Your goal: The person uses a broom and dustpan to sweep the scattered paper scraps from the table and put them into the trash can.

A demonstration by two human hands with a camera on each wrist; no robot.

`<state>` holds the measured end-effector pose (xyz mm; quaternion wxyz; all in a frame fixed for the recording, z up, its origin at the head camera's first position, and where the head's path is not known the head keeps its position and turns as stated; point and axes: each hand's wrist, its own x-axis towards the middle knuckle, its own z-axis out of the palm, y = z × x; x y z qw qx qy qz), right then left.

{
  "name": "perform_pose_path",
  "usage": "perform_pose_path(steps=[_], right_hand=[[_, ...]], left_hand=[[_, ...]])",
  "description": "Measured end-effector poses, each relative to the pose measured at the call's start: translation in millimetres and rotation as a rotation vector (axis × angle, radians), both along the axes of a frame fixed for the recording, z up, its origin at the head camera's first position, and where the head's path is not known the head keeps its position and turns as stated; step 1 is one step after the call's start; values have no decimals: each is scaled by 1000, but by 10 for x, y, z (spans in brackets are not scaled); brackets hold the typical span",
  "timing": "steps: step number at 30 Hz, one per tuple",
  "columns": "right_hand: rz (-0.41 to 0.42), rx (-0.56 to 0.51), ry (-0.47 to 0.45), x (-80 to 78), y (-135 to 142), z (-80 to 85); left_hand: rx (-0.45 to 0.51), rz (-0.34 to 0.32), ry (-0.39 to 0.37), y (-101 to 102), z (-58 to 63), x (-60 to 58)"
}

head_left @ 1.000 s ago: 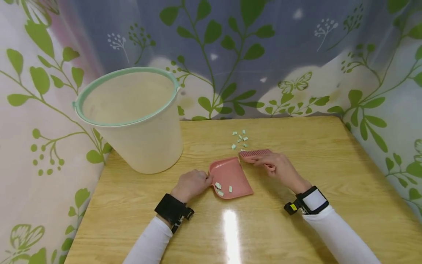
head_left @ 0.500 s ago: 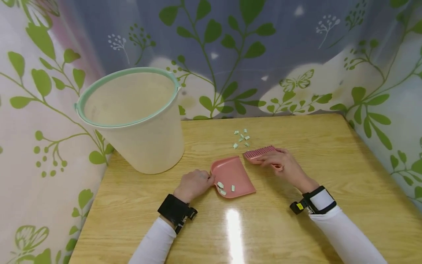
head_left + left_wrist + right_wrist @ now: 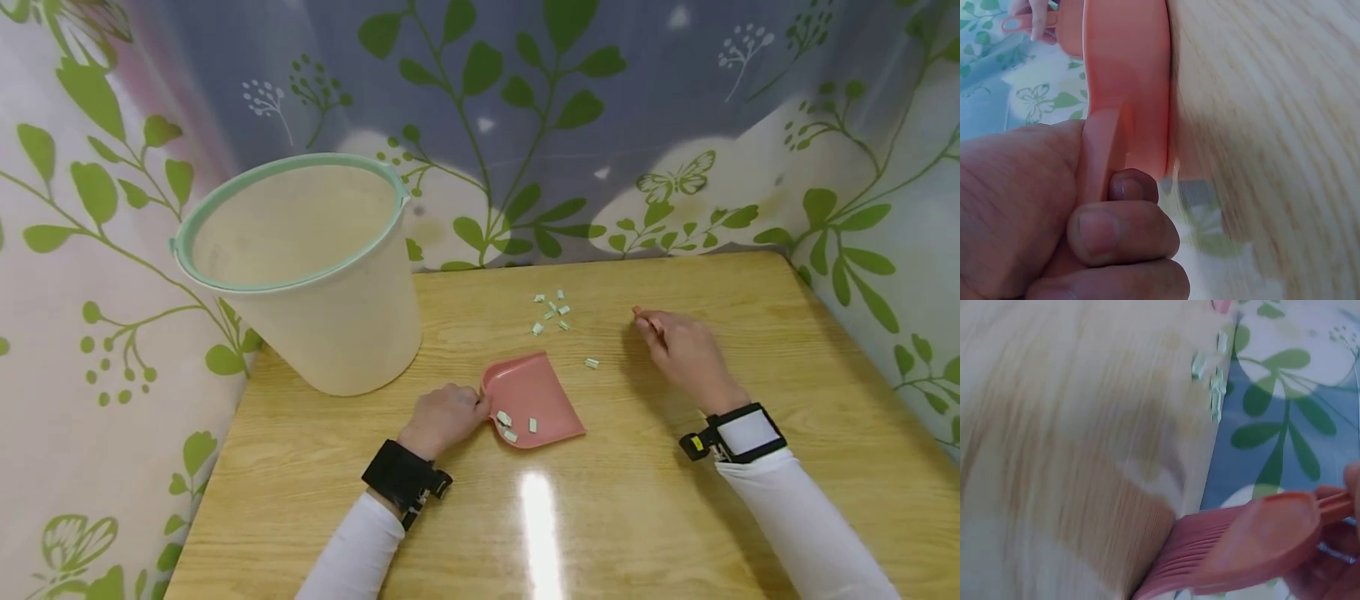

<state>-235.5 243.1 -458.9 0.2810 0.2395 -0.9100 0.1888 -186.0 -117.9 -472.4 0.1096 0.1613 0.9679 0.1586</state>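
My left hand [image 3: 446, 419] grips the handle of a pink dustpan [image 3: 551, 400], with its fingers curled round it in the left wrist view. Several pale green scraps [image 3: 505, 418] lie in the pan, mostly near its handle side. My right hand [image 3: 690, 354] holds a small pink brush [image 3: 1254, 544] by its handle, right of the loose pieces. In the head view the hand hides most of the brush; in the right wrist view its bristles point down toward the table. Beyond the pan lies a loose cluster of scraps [image 3: 551, 310], and one scrap [image 3: 592, 363] lies apart, right of the pan.
A tall whitish bucket [image 3: 345, 333] with a green rim stands on the wooden table [image 3: 315, 517] at the back left. Leaf-patterned curtains [image 3: 525, 125] hang behind the table and along both sides.
My right hand has moved the brush right and away from the pan's edge, turning it. A single scrap now shows where the brush was. The dustpan and left hand stay nearly in place.
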Motion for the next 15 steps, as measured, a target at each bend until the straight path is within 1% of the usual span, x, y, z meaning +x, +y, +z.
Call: perform_pose_path(steps=[2,4,8,11,13,15], right_hand=[[-15,2,-12,-5,-94,-15],[-7,-18,-38,21,-218,-10],[20,-112,-197,137,-512,22],[21,-191,-292,255,-710,45],[33,-244,-318,321,-814,51],[63,-278,-292,370,-902,59]], left_hand=[[2,0,4,-4,2,-3],[-1,-2,4,-8,3,-4],[6,6,-8,-13,2,-1],[3,-4,-8,-15,5,3],[-2,-12,-2,-16,6,2],[-11,-17,0,-16,9,1]])
